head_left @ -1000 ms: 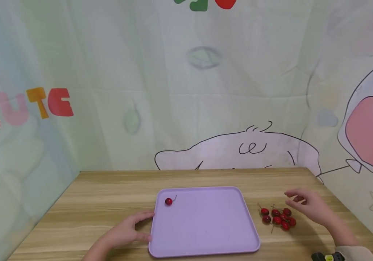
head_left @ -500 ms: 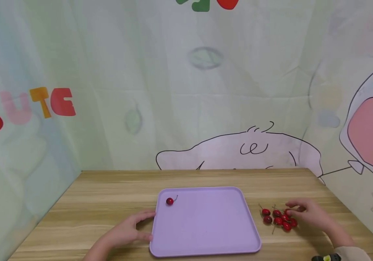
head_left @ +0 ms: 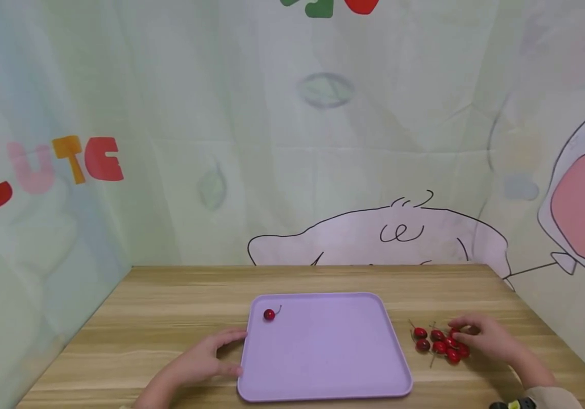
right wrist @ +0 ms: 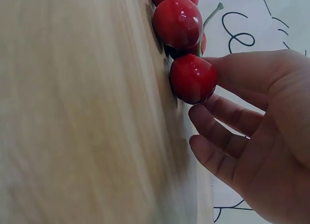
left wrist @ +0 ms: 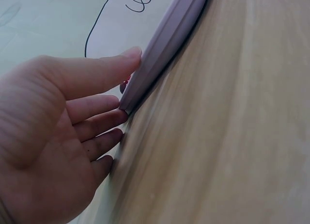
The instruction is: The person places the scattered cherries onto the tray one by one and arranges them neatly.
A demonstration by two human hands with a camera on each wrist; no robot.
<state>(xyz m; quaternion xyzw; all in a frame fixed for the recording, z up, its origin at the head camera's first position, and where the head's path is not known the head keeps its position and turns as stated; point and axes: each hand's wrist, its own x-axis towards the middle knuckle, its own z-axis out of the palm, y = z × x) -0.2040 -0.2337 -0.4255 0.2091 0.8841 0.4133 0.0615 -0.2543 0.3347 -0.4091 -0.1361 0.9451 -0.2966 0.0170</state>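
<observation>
A light purple tray (head_left: 325, 349) lies on the wooden table, with one red cherry (head_left: 269, 314) at its far left corner. My left hand (head_left: 205, 358) touches the tray's left edge with thumb and fingertips spread apart and fairly straight. To the right of the tray lies a cluster of several cherries (head_left: 439, 346) with thin stems. My right hand (head_left: 489, 339) reaches into the cluster's right side, thumb and index finger around a cherry (head_left: 453, 331) there. In the right wrist view a nearer cherry (right wrist: 193, 79) covers the thumb tip, and the other fingers are loosely bent.
The wooden table (head_left: 185, 295) extends around the tray and meets a printed curtain (head_left: 272, 170) at its back and sides. A dark band (head_left: 514, 404) sits at my right wrist, by a light sleeve (head_left: 553, 397).
My right hand has come down from above the cluster to the cherry at its right side, its fingers closing in. The left hand stays at the tray's edge. The view shifts slightly.
</observation>
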